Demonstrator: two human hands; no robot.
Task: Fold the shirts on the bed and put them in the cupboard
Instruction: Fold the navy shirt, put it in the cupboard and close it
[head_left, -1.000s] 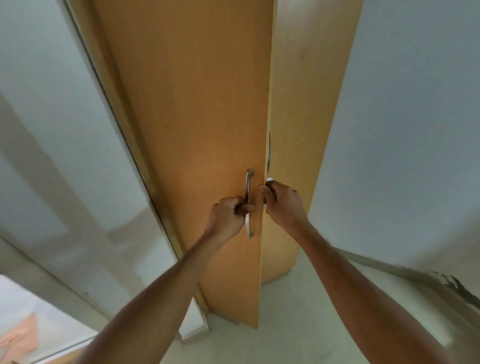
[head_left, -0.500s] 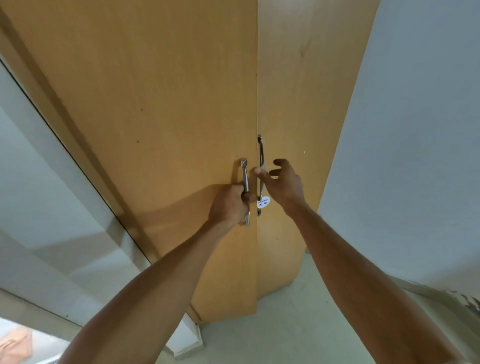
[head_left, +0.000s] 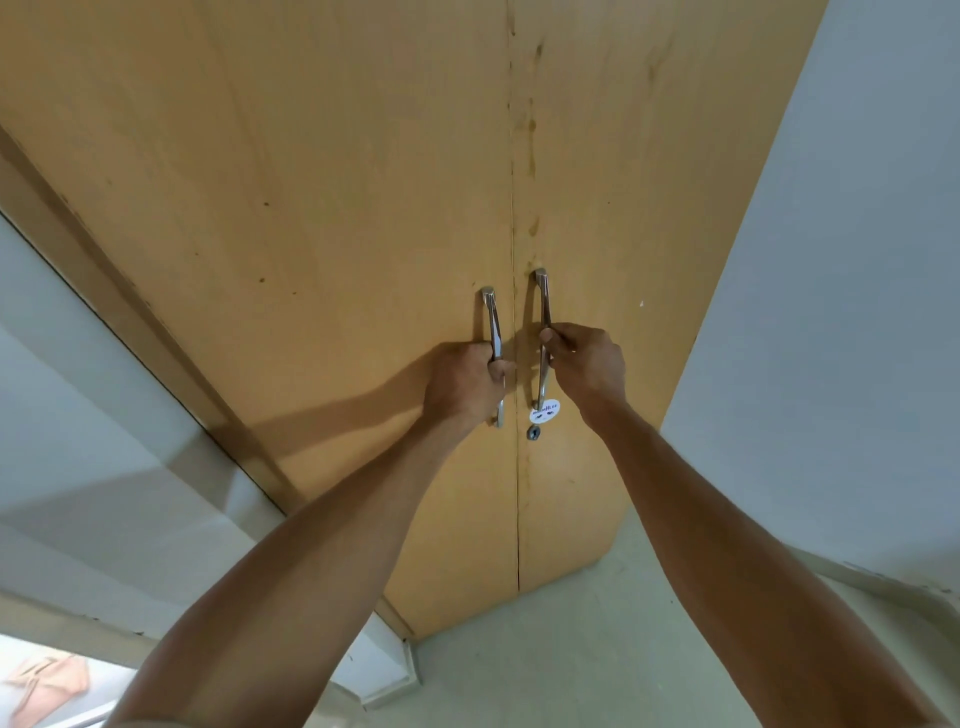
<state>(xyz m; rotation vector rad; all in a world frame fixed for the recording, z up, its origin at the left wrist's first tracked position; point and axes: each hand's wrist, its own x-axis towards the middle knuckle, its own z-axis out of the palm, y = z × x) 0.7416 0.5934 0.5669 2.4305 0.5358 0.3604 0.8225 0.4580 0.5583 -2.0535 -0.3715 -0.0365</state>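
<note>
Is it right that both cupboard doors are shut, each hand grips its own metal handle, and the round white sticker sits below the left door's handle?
Not quite. The head view shows the sticker below the right door's handle, not the left's. The rest holds: doors shut, left hand and right hand each gripping a handle.

Both bare forearms rise from the lower corners of the frame and converge toward its centre, elbows out of sight below. The left hand (head_left: 465, 383), just left of centre, shows its back to the camera; its fingers are curled round the left handle (head_left: 493, 332), the thumb lying across the bar's front. The right hand (head_left: 587, 364), just right of centre and slightly higher, also shows its back; its thumb and curled fingers pinch the right handle (head_left: 543, 312) at mid-height. The two hands sit close together without touching.
</note>
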